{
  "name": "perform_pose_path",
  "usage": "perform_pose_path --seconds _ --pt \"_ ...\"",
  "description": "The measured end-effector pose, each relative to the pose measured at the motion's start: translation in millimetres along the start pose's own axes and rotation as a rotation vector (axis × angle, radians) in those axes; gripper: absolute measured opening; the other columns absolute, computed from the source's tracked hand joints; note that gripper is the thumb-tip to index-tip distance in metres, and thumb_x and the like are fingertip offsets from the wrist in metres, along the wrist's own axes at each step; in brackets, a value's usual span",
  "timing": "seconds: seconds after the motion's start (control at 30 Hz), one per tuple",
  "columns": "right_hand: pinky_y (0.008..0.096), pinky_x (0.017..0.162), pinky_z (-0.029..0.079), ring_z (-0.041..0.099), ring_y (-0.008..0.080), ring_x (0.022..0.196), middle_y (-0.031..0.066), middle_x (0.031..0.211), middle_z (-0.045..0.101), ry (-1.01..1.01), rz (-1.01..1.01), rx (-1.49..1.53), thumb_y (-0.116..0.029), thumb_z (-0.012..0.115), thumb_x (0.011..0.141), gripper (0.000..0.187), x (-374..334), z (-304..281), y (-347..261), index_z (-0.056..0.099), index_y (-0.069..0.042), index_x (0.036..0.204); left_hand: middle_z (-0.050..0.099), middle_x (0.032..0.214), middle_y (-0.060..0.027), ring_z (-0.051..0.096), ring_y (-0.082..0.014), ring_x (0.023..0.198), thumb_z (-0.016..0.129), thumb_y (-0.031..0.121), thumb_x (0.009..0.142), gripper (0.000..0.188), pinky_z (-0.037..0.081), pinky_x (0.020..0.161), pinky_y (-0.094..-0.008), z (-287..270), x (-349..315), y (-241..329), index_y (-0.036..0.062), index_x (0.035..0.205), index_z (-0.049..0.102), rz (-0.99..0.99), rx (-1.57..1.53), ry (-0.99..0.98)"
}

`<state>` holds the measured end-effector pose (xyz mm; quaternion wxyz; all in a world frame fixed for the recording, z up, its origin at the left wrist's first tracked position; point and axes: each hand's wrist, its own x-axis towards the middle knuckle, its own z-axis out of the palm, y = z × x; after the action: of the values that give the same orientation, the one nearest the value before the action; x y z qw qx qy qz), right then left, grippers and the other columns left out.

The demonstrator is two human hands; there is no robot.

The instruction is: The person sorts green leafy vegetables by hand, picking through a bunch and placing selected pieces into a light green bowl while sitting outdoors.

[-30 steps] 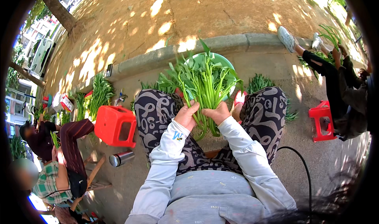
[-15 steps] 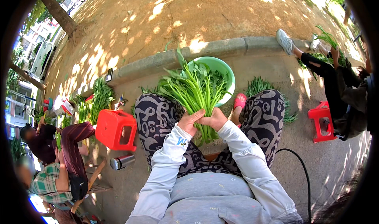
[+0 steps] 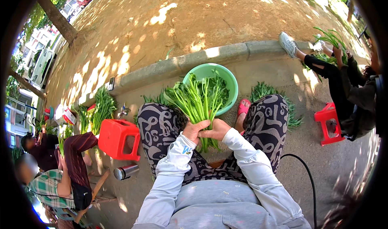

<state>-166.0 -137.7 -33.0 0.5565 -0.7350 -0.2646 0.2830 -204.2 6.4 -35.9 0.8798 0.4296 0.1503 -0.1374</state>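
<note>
Both my hands are closed round the stems of a bunch of long-stemmed leafy greens [image 3: 195, 103], which looks like water spinach. My left hand [image 3: 194, 131] wraps the bunch from the left, and my right hand [image 3: 218, 131] grips it from the right; the two meet low on the stems. The leafy tops point away from me, and the cut stem ends stick out below my hands. Just beyond stands a light green basin [image 3: 234, 83] with loose greens [image 3: 220, 92] inside, partly hidden by the bunch.
More greens lie beside my right knee [image 3: 264, 90] and my left knee [image 3: 155, 99]. To the left are a red stool [image 3: 117, 136], a steel flask [image 3: 126, 171] and a standing bundle of greens [image 3: 104, 106]. A kerb [image 3: 161, 69] runs behind the basin. People sit on both sides; another red stool [image 3: 329, 124] stands right.
The bunch and my hands have come slightly closer to me. The leafy tops sit lower, so more of the basin's inside shows.
</note>
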Motion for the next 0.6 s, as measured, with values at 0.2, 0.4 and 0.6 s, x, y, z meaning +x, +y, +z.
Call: perform_pose_path --seconds 0.2,0.4,0.6 --pt "0.0367 0.079 0.046 0.06 0.0322 0.089 0.0191 0.097 0.062 0.103 0.103 -0.025 -0.034 0.071 0.07 0.057 -4.9 0.5 -0.8 0.053 -0.004 0.115 0.061 0.101 -0.0061 0.058 -0.0166 0.091 0.063 0.002 0.075 0.035 0.047 0.083 -0.0297 10.1 -3.8 7.1 0.0018 0.109 0.057 0.075 -0.009 0.009" --pt "0.0353 0.078 0.044 0.059 0.033 0.092 0.0214 0.096 0.06 0.222 -0.117 0.012 -0.023 0.053 0.086 0.04 -7.2 2.0 -2.2 0.048 -0.001 0.12 0.061 0.094 -0.0059 0.059 -0.0175 0.085 0.065 0.002 0.074 0.029 0.049 0.078 -0.0302 1.7 0.0 5.9 0.0031 0.102 0.057 0.097 -0.048 0.127" --pt "0.036 0.075 0.046 0.062 0.0332 0.084 0.0217 0.091 0.062 0.3 -0.041 -0.016 -0.022 0.051 0.088 0.033 -5.8 0.7 2.1 0.054 -0.003 0.115 0.061 0.09 -0.0069 0.06 -0.0206 0.084 0.065 0.003 0.074 0.029 0.049 0.077 -0.0343 0.9 1.1 6.4 0.0044 0.102 0.056 0.087 -0.058 0.154"
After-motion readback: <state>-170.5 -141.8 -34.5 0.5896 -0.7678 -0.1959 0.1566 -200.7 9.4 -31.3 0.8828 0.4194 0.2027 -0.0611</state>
